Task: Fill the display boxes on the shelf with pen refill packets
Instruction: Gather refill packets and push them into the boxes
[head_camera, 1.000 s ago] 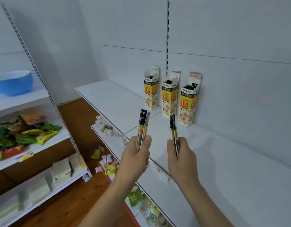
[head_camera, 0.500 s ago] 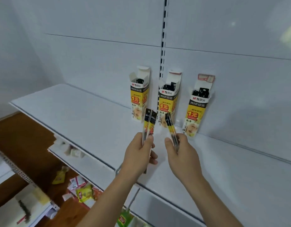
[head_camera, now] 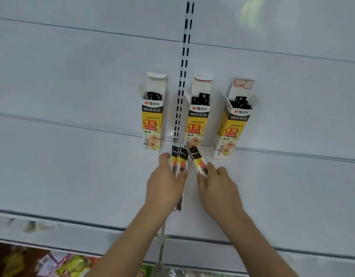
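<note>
Two bundles of pen refill packets, light, thin and slippery, likely to bend; best pinched mid-length. Left hand grips one bundle, right hand another, above the shelf, near three display boxes at its back edge.

Head view, looking down, close over white shelf

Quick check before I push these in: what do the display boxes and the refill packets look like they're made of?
Display boxes, e.g. the middle display box: printed cardboard, likely; folded, creased top flaps stand open. Refill packets in the left hand and right hand, e.g.: thin glossy printed sleeves, probably plastic film; blur leaves that open.
</note>
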{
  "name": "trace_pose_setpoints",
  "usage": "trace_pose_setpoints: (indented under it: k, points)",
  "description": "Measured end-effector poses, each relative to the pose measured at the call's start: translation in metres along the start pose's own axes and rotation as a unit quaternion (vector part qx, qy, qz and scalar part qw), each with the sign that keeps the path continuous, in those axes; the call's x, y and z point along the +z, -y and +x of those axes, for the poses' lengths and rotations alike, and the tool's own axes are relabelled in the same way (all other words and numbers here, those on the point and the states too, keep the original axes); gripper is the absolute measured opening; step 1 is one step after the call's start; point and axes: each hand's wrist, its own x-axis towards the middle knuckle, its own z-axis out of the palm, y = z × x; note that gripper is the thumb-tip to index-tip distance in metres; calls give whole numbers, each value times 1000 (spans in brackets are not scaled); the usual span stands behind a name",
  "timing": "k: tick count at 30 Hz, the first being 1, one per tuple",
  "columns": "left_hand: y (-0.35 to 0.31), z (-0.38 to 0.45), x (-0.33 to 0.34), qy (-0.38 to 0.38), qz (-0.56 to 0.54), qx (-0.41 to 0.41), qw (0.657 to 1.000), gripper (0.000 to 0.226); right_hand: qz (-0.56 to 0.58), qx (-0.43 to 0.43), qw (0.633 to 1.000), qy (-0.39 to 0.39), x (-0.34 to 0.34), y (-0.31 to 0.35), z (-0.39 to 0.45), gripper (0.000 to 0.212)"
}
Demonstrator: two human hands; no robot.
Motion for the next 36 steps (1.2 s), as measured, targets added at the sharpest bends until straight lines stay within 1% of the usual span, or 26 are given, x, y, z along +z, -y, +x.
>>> trace_pose_setpoints:
  k: [3, 5, 7, 9, 11, 13, 15, 17, 20, 22, 23, 24, 26, 28, 29, 31, 34, 36]
  points:
    - [5, 3, 7, -4, 38, 21, 999, 36, -51, -2, 999, -7, 1, 5, 4, 41]
    - [8, 2, 11, -22, 95, 70, 993, 29, -84, -1, 996, -4, 5, 8, 6, 41]
    - [10, 3, 15, -39, 172, 122, 977, 27, -93, -2, 996, -4, 8, 8, 7, 41]
    - [12, 7, 16, -50, 234, 143, 961, 32, -78, 11, 997, -3, 8, 4, 11, 42]
    - [15, 10, 16, -49, 266, 157, 950, 33, -61, 19, 998, 9, 8, 0, 14, 44]
    - [13, 11, 13, -34, 279, 162, 946, 30, -35, 19, 999, 19, 7, -3, 18, 47]
    - [10, 15, 7, -34, 278, 161, 946, 29, -3, 23, 1000, 12, 5, -4, 20, 52]
    - [11, 23, -5, -61, 255, 162, 951, 32, 7, 32, 999, 9, 2, -6, 22, 54]
    - [15, 42, -34, -150, 171, 173, 958, 40, 11, 41, 998, 36, -2, -7, 26, 49]
    - [17, 58, -55, -223, 100, 177, 953, 56, 29, 54, 997, 52, -4, -8, 28, 41]
    - [16, 68, -63, -236, 58, 170, 955, 68, 39, 62, 996, 54, -6, -8, 29, 36]
    - [16, 79, -70, -224, 15, 154, 962, 80, 46, 70, 995, 56, -7, -7, 30, 32]
    - [16, 99, -79, -146, -54, 116, 981, 100, 60, 85, 993, 52, -11, -3, 28, 24]
    - [16, 113, -81, -64, -94, 115, 987, 108, 90, 101, 990, 40, -14, -1, 24, 19]
    - [16, 118, -81, -33, -110, 123, 986, 106, 105, 107, 988, 33, -16, -1, 23, 18]
    - [16, 125, -81, 13, -139, 143, 980, 93, 116, 115, 986, 18, -18, -3, 20, 21]
    - [17, 127, -83, 31, -134, 170, 976, 67, 143, 126, 982, -13, -24, -6, 16, 21]
    - [17, 122, -87, 34, -141, 173, 974, 57, 162, 130, 978, -22, -30, -8, 15, 18]
